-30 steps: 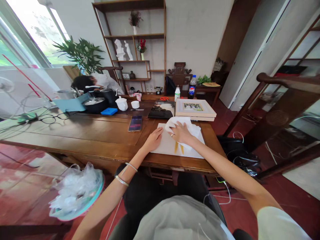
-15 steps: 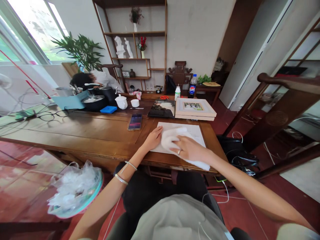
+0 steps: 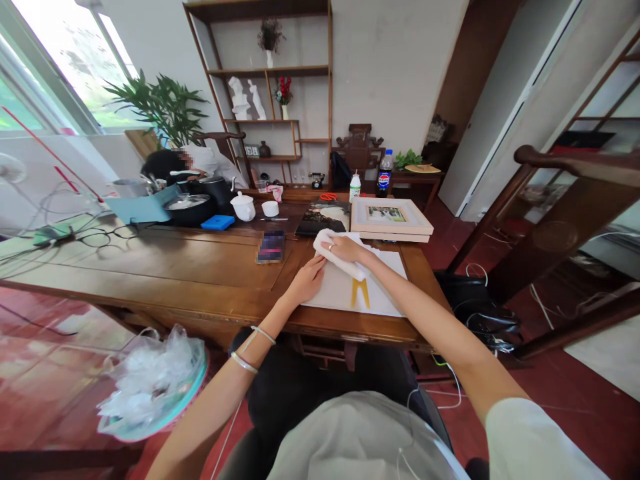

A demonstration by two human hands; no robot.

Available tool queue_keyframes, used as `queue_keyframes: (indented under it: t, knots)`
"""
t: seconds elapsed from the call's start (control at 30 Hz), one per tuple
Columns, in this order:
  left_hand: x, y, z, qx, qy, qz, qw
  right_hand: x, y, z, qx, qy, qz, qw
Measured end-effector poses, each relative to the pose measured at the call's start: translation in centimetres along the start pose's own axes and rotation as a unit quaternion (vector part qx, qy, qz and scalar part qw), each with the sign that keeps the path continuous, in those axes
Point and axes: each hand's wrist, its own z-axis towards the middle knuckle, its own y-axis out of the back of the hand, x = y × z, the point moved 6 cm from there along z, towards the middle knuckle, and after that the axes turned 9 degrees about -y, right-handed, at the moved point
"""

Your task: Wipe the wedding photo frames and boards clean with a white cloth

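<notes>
Brace the white board (image 3: 331, 288) with your left hand (image 3: 306, 280), laid flat at its edge; your right hand (image 3: 349, 250) grips the cloth (image 3: 344, 265), so press lightly and evenly.

On my feed, the panel (image 3: 333, 291) lies on the table (image 3: 220, 257) right of centre, the cloth (image 3: 351, 269) on top. I see the picture frame (image 3: 365, 228) behind, the phone (image 3: 271, 247) left of the panel, the basin (image 3: 187, 405) lower left.

Grey shirt (image 3: 360, 437), bracelets (image 3: 244, 363), apparently dark trousers (image 3: 283, 373)
</notes>
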Motion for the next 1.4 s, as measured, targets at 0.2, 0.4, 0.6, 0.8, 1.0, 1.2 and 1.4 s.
queue_keyframes:
  t: [0.2,0.4,0.6,0.8,1.0,1.2,1.4]
  knots:
    - [-0.2,0.0,0.0,0.006,0.005,0.013,1.0,-5.2,1.7,-3.2,0.003,-0.032,0.006,0.999]
    - [-0.1,-0.1,0.0,0.0,0.002,0.012,1.0,-10.5,3.3,-9.5,-0.072,-0.032,-0.08,0.994]
    - [0.1,-0.2,0.0,-0.006,-0.002,0.011,1.0,-5.7,1.6,-18.7,-0.033,0.091,-0.117,0.988]
    - [0.2,-0.3,0.0,-0.008,0.003,0.014,1.0,-5.5,1.8,-20.5,0.027,0.056,-0.088,0.994]
    - [0.0,-0.1,0.0,0.001,0.012,0.006,1.0,-10.0,2.3,-11.9,-0.009,-0.051,-0.109,0.993]
    - [-0.1,-0.1,0.1,0.008,0.011,0.008,1.0,-10.2,2.4,-7.8,-0.05,-0.091,-0.146,0.984]
    - [0.1,-0.3,0.0,-0.009,0.008,0.002,1.0,-6.9,1.9,-13.4,-0.024,-0.028,-0.174,0.984]
